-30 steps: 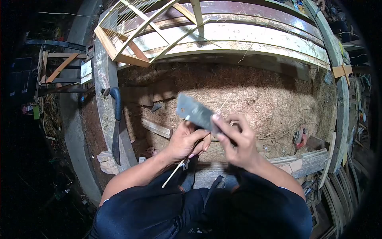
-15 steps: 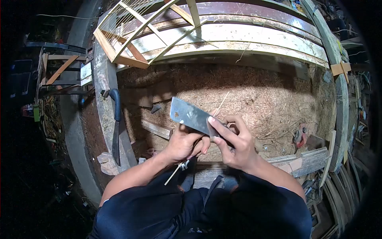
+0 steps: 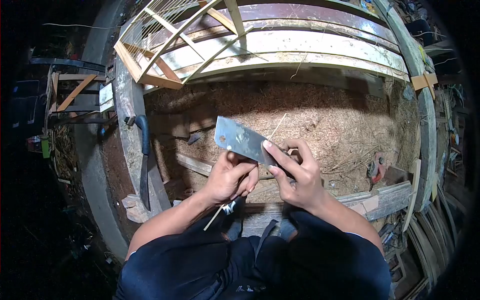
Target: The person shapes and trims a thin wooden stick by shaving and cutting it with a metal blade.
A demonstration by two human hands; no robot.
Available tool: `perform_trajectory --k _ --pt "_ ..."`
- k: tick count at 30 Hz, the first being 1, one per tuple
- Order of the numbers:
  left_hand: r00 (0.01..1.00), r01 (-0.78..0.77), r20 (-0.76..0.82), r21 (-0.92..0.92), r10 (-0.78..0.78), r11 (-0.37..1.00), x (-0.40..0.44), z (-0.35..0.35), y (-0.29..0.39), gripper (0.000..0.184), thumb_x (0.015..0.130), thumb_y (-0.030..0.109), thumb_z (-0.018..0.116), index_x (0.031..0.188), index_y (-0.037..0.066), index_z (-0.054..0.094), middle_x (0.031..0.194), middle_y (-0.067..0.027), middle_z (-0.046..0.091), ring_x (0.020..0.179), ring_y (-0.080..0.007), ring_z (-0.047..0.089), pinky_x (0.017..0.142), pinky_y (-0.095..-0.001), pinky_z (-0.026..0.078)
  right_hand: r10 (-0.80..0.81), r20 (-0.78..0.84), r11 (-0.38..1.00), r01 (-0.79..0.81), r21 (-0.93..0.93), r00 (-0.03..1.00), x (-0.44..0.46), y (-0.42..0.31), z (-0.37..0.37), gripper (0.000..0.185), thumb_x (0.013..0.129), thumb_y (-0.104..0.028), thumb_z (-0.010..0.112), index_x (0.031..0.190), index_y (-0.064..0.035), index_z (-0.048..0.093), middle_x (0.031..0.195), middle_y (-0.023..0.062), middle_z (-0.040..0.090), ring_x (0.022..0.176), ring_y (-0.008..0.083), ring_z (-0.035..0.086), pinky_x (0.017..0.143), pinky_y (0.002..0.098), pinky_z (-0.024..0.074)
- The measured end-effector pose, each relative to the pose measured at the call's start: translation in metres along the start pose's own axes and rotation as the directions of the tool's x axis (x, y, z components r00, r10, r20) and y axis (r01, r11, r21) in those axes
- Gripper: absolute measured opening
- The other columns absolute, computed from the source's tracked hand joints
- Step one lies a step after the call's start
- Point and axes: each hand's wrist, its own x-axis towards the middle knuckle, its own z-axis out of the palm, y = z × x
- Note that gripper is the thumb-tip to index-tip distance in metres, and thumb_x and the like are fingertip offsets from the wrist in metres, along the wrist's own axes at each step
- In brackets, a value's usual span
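Observation:
My right hand (image 3: pixel 297 172) grips a broad metal cleaver blade (image 3: pixel 241 141) that has a hole near its far left corner. The index finger lies along the flat of the blade and the thumb is below; the handle end is hidden by the hand. My left hand (image 3: pixel 231 177) is closed around a thin bamboo stick (image 3: pixel 214 218), just under the blade. One end of the stick comes out below this hand. The other end shows beyond the blade, pointing up and right. Where blade and stick meet is hidden.
A knife with a dark curved handle (image 3: pixel 145 137) rests on the left beam. A wooden frame with thin slats (image 3: pixel 160 77) sits on the planks (image 3: pixel 300 47) at the back. A red tool (image 3: pixel 377 167) lies at right on shavings-covered ground (image 3: pixel 340 135).
The blade has tilted slightly, and its left end shows a little higher. Both hands keep their hold in nearly the same place. The whole view has shifted slightly.

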Motion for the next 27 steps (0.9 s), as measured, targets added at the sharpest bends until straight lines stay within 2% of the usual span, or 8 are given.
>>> perform_trajectory --k 6,8,12,17,19,20,23,27 --pt "0.998 0.061 0.004 -0.051 -0.061 0.997 0.001 0.005 -0.001 0.028 0.106 0.01 0.047 0.126 -0.007 0.055 0.059 -0.0105 0.057 0.035 -0.0086 0.041 0.035 -0.022 0.032 0.122 -0.061 0.992 -0.124 -0.023 0.991 0.002 0.011 -0.002 0.05 0.086 -0.011 0.073 0.136 -0.0142 0.065 0.102 0.0167 0.059 0.068 0.0228 0.063 0.054 0.0342 0.0533" --pt "1.0 -0.013 0.003 0.006 0.013 1.0 -0.002 0.006 -0.002 0.038 0.108 0.013 0.045 0.141 -0.004 0.05 0.058 -0.0088 0.056 0.037 -0.0078 0.041 0.036 -0.0225 0.033 -0.045 -0.003 0.999 0.045 0.009 0.999 0.0 0.002 -0.006 0.049 0.087 -0.009 0.072 0.135 -0.0129 0.065 0.101 0.0174 0.059 0.064 0.022 0.062 0.054 0.0353 0.0535" --pt "0.991 0.024 0.129 0.041 -0.029 0.999 -0.001 0.004 0.002 0.044 0.107 0.013 0.046 0.15 0.003 0.045 0.057 -0.0053 0.055 0.042 -0.0071 0.046 0.039 -0.0224 0.035 -0.005 -0.169 0.998 -0.006 -0.065 0.986 0.012 0.031 -0.008 0.045 0.091 -0.011 0.069 0.136 -0.0122 0.065 0.103 0.0188 0.06 0.063 0.0195 0.064 0.052 0.0322 0.0568" --pt "0.989 0.08 0.123 0.052 -0.086 0.995 -0.001 -0.001 0.005 0.047 0.108 0.017 0.047 0.154 0.007 0.041 0.056 -0.003 0.055 0.043 -0.0061 0.046 0.042 -0.0203 0.035 -0.046 -0.083 0.999 0.044 -0.026 0.996 0.008 0.038 -0.013 0.043 0.095 -0.013 0.066 0.138 -0.0104 0.063 0.1 0.0128 0.059 0.067 0.0146 0.062 0.049 0.0301 0.0487" --pt "0.984 0.05 0.167 0.042 -0.056 0.998 0.0 0.003 0.001 0.046 0.108 0.018 0.046 0.153 0.007 0.042 0.056 -0.0033 0.055 0.041 -0.0058 0.044 0.041 -0.0204 0.034 0.314 -0.277 0.945 -0.326 0.0 0.908 0.015 0.07 -0.015 0.042 0.098 -0.02 0.066 0.137 -0.0044 0.061 0.095 0.0103 0.06 0.061 0.0109 0.058 0.044 0.0254 0.0401" --pt "0.979 0.024 0.203 0.032 -0.03 0.999 0.0 0.003 0.0 0.046 0.109 0.018 0.045 0.153 0.008 0.042 0.056 -0.0035 0.056 0.04 -0.0055 0.043 0.04 -0.0205 0.033 0.315 -0.277 0.944 -0.329 -0.001 0.908 0.013 0.07 -0.016 0.042 0.098 -0.02 0.066 0.137 -0.0044 0.061 0.095 0.0103 0.06 0.061 0.0109 0.058 0.044 0.0254 0.0401" --pt "0.973 0.061 0.217 0.059 -0.072 0.996 0.0 0.001 0.006 0.045 0.109 0.019 0.043 0.154 0.008 0.041 0.057 -0.0052 0.058 0.038 -0.0054 0.04 0.04 -0.0203 0.032 0.675 0.125 0.498 -0.573 0.651 0.727 0.023 0.035 -0.028 0.034 0.101 -0.025 0.065 0.121 0.0024 0.063 0.076 0.0021 0.059 0.05 0.0041 0.048 0.041 0.0219 0.0351" --pt "0.975 0.087 0.201 0.069 -0.099 0.994 0.001 0.008 0.01 0.047 0.108 0.019 0.046 0.152 0.003 0.042 0.052 -0.0058 0.054 0.036 -0.0069 0.04 0.038 -0.0206 0.031 0.593 0.213 0.295 -0.456 0.84 0.776 0.026 0.017 -0.029 0.02 0.101 -0.021 0.065 0.102 -0.0013 0.062 0.069 -0.0012 0.055 0.048 0.0034 0.046 0.042 0.021 0.0363"
